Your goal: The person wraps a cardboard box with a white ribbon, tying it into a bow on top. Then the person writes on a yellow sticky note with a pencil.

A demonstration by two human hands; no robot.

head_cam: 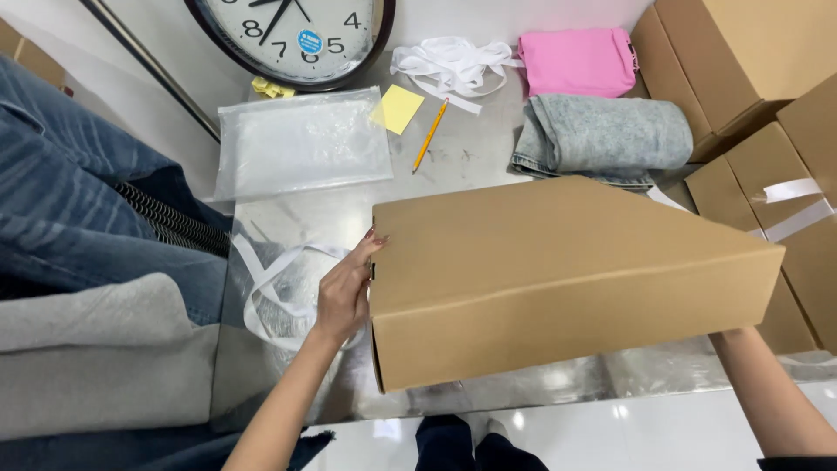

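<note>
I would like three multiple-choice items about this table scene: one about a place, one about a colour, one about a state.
1. Where does the pencil lie?
A. On the cardboard box
B. On the table, beside the yellow note
C. Inside the plastic bag

2. What colour is the folded cloth above the grey garment?
A. Pink
B. Green
C. Black

3. How is the left hand?
A. Holding the pencil
B. Resting flat on the clock
C. Against the left end of the cardboard box

Key: 1 B, the pencil lies next to the yellow note. 2 A, the cloth is plainly pink. 3 C, the fingers touch the box end.
</note>
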